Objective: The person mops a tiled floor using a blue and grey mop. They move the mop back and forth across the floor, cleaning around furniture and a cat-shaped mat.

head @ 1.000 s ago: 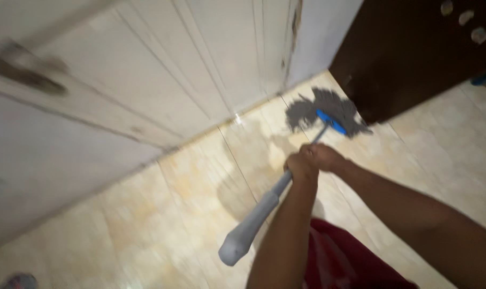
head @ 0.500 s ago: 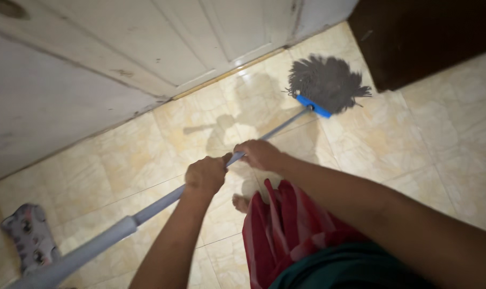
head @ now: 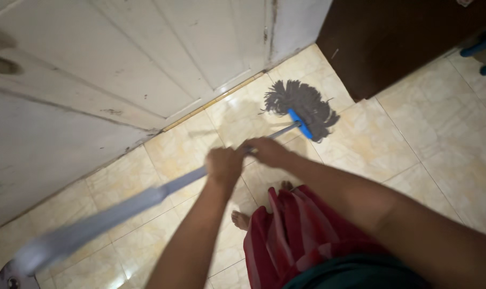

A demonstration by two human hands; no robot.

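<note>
Currently the mop (head: 301, 109) is lying with its grey string head spread on the tiled floor (head: 430, 155) at the far middle of the scene, just in front of the white door (head: 162, 59) and just beside the corner of a dark brown cabinet (head: 398, 43) on the right. Its blue clamp (head: 299, 123) is sitting at the near edge of the strings. The grey handle (head: 146, 198) is running as one long line from that head, at the far right, down to the near left, where its thick end is blurring out close to the camera; so the long axis is lying diagonally, with the working end pointing away toward the door and cabinet.

Both hands are closed around the handle. The left hand (head: 224, 166) is gripping it from above, and the right hand (head: 269, 152) is wrapping it just beyond, closer to the head; the two are almost touching.

As for progress, the tiles near the door are showing a faint sheen, which suggests that patch is being wiped, though it cannot be told for certain how much floor is done. The tiles to the right look drier.

Near the bottom, a red garment (head: 301, 230) and a bare foot (head: 240, 219) are showing below the arms.
</note>
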